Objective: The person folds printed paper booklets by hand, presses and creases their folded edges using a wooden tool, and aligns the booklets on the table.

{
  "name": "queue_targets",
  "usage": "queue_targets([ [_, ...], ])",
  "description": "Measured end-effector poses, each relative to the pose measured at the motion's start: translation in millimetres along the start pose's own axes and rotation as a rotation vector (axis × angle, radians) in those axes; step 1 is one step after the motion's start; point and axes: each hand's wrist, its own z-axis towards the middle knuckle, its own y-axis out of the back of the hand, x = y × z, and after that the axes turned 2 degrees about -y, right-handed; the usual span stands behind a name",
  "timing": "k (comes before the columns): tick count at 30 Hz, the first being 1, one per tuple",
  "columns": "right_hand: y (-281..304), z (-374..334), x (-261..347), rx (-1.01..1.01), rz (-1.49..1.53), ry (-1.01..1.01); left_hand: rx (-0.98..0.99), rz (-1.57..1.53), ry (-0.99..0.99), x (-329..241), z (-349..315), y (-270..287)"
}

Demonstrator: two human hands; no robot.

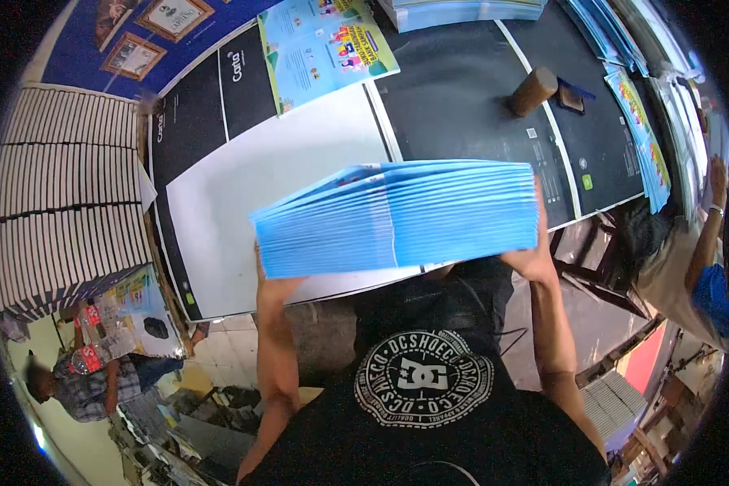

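Observation:
Between my two hands is a thick stack of light blue folded booklets (397, 219), held above the near edge of the table. My left hand (277, 279) grips the stack's left end, and my right hand (533, 251) grips its right end. Most of the fingers are hidden behind the stack. The booklets' folded edges face me, and the top ones bulge slightly apart. Beneath and beyond lies a white board sheet (243, 170) on the black-covered tabletop (453, 89).
Printed colourful sheets (324, 57) lie at the back, beside another blue stack (465, 12). A brown cylinder (533, 91) stands near a small dark block (573, 97). Blue booklets (643, 146) line the right edge. Tall book stacks (65, 194) rise at left; people (97, 381) are on both sides.

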Motion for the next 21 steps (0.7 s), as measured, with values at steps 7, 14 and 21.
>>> queue_targets([
  [7, -7.0, 3.7, -9.2, -0.01, 0.129, -0.076, 0.129, 0.606, -0.17, -29.3, 10.8, -4.3],
  [14, -16.4, 4.8, -21.8, -0.114, 0.268, -0.2, 0.275, 0.41, -0.425, -170.9, -10.8, -74.0],
  [21, -22.8, 1.8, -13.5, -0.144, 0.292, -0.182, 0.628, 1.57, -0.595, -156.0, 18.7, -167.7],
])
